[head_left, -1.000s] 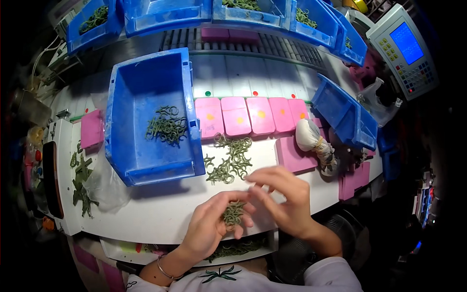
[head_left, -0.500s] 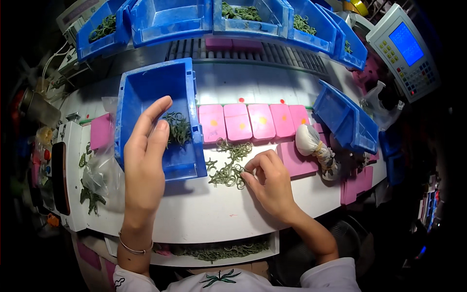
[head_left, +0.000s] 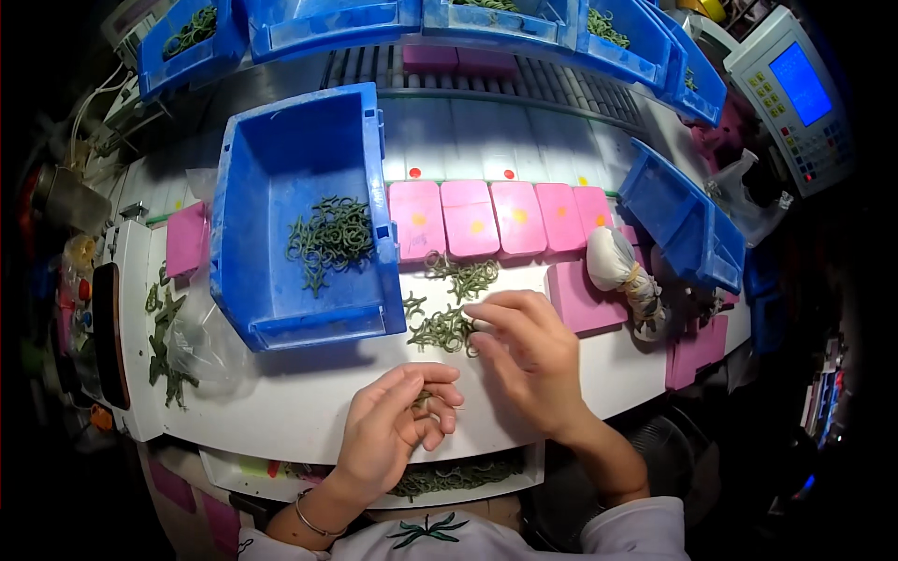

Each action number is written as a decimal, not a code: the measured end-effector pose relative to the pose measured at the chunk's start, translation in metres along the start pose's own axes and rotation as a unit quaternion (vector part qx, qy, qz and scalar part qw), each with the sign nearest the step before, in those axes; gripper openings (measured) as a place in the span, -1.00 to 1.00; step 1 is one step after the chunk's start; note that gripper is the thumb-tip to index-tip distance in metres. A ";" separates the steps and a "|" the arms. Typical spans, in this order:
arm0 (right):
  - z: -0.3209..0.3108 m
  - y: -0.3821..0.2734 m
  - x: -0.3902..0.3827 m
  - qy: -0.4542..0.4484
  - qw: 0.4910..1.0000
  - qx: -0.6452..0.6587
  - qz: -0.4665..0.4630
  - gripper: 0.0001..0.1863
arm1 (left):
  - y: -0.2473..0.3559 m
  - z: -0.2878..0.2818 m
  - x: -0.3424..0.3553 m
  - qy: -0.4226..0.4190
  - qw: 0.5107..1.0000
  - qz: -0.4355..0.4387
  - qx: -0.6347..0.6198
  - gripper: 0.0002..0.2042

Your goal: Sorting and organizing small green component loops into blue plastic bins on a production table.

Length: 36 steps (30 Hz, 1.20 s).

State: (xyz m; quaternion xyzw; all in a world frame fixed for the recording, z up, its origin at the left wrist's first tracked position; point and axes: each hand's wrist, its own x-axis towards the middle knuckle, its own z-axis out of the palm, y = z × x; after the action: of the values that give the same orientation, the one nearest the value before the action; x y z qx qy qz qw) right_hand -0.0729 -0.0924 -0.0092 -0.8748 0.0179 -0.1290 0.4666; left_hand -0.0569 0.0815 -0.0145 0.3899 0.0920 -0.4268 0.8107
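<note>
My left hand [head_left: 393,425] is palm up over the white table [head_left: 309,402], fingers curled around small green pieces [head_left: 422,397], mostly hidden. My right hand [head_left: 528,365] hovers at the right edge of a loose pile of green looped pieces [head_left: 435,327], thumb and forefinger apart. A second small group [head_left: 468,278] lies just behind. A large blue bin [head_left: 281,150] stands back left, holding a heap of the same green pieces [head_left: 332,234].
Pink blocks [head_left: 468,215] line the back, beside a cloth-wrapped bundle [head_left: 613,262]. A tilted blue bin [head_left: 673,215] and keypad console [head_left: 781,103] are right. More bins [head_left: 337,28] hang above. A plastic bag [head_left: 201,346] lies left; an open drawer [head_left: 224,467] sits below.
My left hand, full of green pieces a second ago, went over the blue bin and has come back lower with far fewer. The bin's heap looks bigger. My right hand remains near the loose pile.
</note>
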 end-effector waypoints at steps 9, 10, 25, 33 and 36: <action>0.020 0.008 -0.005 -0.035 0.955 -0.231 -0.181 -0.66 | -0.003 -0.013 -0.011 -0.008 1.000 -0.007 0.007 -0.72; 0.019 0.009 -0.005 -0.022 0.954 -0.236 -0.183 -0.70 | -0.003 -0.014 -0.011 -0.011 1.000 -0.008 0.009 -0.72; -0.009 -0.006 -0.007 0.007 0.966 0.178 0.189 -0.87 | -0.002 -0.003 -0.003 -0.011 0.999 -0.017 0.025 -0.66; -0.017 -0.017 -0.010 -0.074 0.933 0.275 0.219 -0.85 | -0.004 -0.008 -0.001 -0.038 0.999 -0.008 0.007 -0.61; -0.012 -0.021 -0.013 -0.093 0.936 0.281 0.190 -0.85 | -0.005 -0.008 0.003 -0.029 1.000 -0.007 0.006 -0.52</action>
State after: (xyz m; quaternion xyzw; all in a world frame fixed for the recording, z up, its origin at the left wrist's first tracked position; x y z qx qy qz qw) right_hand -0.0899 -0.0887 0.0119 -0.6967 0.1033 0.0447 0.7085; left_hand -0.0579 0.0837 -0.0242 0.3819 0.0682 -0.4442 0.8076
